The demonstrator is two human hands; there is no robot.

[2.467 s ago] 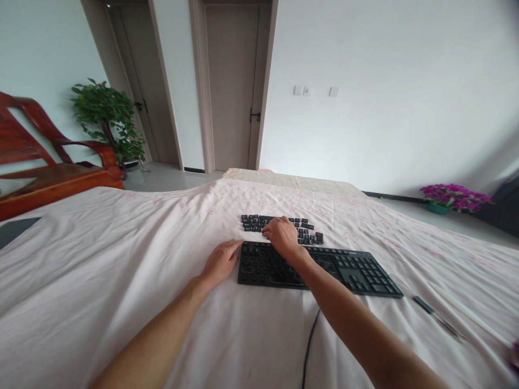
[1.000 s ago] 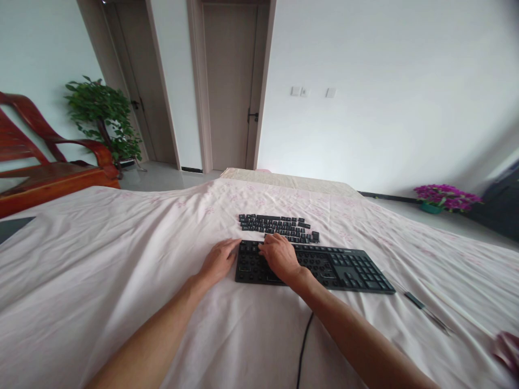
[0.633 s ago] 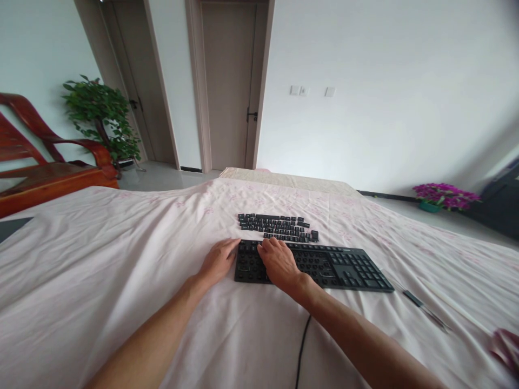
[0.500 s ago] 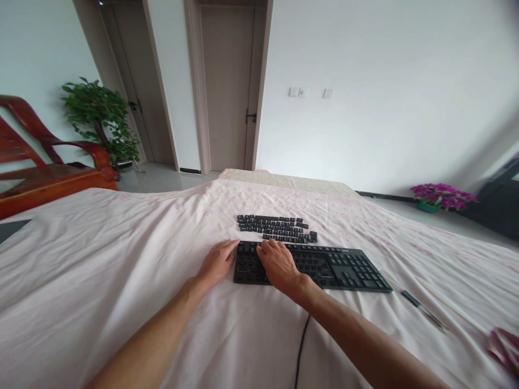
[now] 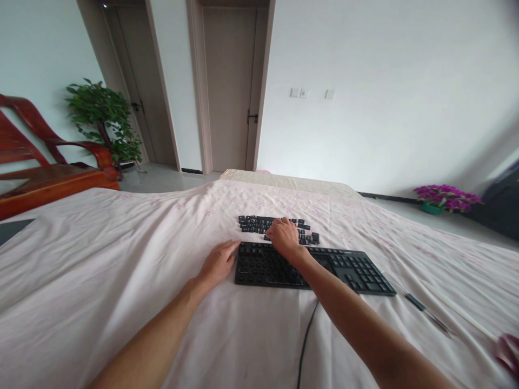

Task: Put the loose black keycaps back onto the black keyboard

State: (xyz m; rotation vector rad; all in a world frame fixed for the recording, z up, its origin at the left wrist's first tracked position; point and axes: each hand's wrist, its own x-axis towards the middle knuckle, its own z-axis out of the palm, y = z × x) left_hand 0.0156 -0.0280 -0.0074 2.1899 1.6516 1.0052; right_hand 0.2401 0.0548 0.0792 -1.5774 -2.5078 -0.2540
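Note:
A black keyboard (image 5: pixel 279 281) lies on the pink flowered cloth, many of its main keys without caps and its number pad with caps on. My left hand (image 5: pixel 219 261) rests at the keyboard's left edge, fingers stretched toward its upper left corner and holding nothing visible. Loose black keycaps (image 5: pixel 252 224) are laid out in rows just beyond the keyboard. Over these rows is my right hand (image 5: pixel 284 235), its fingers bent downward and somewhat apart. Its fingertips are partly hidden, and no keycap can be made out in them.
A thin tool with a dark handle (image 5: pixel 416 302) and metal prongs lies right of the keyboard. A black cable (image 5: pixel 305 346) runs toward me from under my right forearm. At the left stands a wooden chair (image 5: pixel 81 173); purple flowers (image 5: pixel 448 196) stand on the floor at right.
My right hand has moved forward from the keyboard's upper left keys to the loose keycaps. My left hand has stayed at the keyboard's edge. The view has shifted slightly.

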